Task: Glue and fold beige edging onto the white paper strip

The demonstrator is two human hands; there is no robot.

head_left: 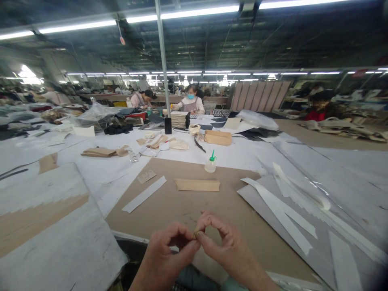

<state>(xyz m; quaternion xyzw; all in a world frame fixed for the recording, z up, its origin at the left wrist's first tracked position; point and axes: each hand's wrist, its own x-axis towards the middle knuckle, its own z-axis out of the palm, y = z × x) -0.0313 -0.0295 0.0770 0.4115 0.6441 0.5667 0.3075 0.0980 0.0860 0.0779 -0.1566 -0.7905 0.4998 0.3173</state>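
My left hand (169,252) and my right hand (220,240) meet at the fingertips over the near edge of the brown board (169,206). Both are closed in a pinch, and a tiny dark yellowish thing shows between the tips, too small to name. Beyond them a folded tan strip (197,185) lies flat on the board. Behind it stands a small clear bottle (210,164) with a green nozzle. To the left on the board are a white strip (144,195) and a small beige piece (146,176).
White strips (281,210) lie on a grey sheet at the right. Layered tan pieces (42,220) rest on a white board at the left. A tan bundle (218,138), a black phone-like object (167,125) and stacked pieces stand farther back. Several people sit beyond.
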